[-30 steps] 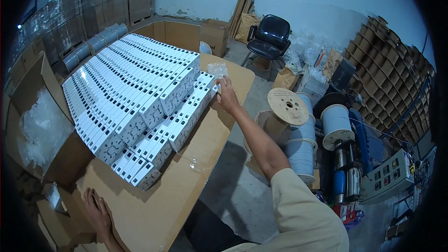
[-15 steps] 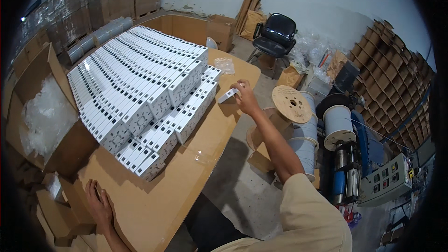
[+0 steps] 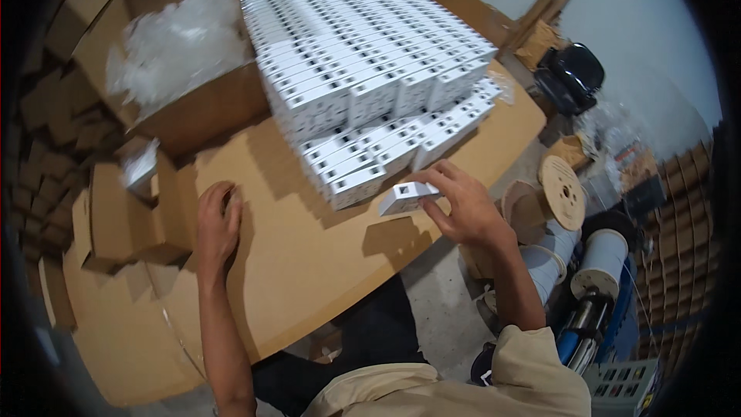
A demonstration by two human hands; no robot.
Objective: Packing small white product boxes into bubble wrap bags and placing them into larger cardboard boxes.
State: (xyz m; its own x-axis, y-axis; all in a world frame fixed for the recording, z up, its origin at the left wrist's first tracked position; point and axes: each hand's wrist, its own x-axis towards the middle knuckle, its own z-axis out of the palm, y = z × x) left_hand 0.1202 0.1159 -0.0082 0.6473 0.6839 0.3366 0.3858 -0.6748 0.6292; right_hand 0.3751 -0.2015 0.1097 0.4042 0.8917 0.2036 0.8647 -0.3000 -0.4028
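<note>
My right hand point(image 3: 460, 202) grips a small white box point(image 3: 404, 198) just above the cardboard tabletop point(image 3: 309, 255), close to the near end of the low row of white boxes point(image 3: 386, 153). Behind that row rises a large stack of the same white boxes point(image 3: 363, 46), each with a small dark mark on its end. My left hand point(image 3: 217, 224) rests flat on the cardboard near its left edge, fingers spread, holding nothing.
An open carton with clear plastic bags point(image 3: 174, 54) stands left of the stack. Flattened cartons point(image 3: 116, 216) pile up at the left. To the right are a wooden cable spool point(image 3: 562, 191), white cable reels point(image 3: 598, 262) and a black chair point(image 3: 570, 76).
My right hand has drawn back from the far end of the rows to the near end, now carrying one white box. The view has tilted down toward the table.
</note>
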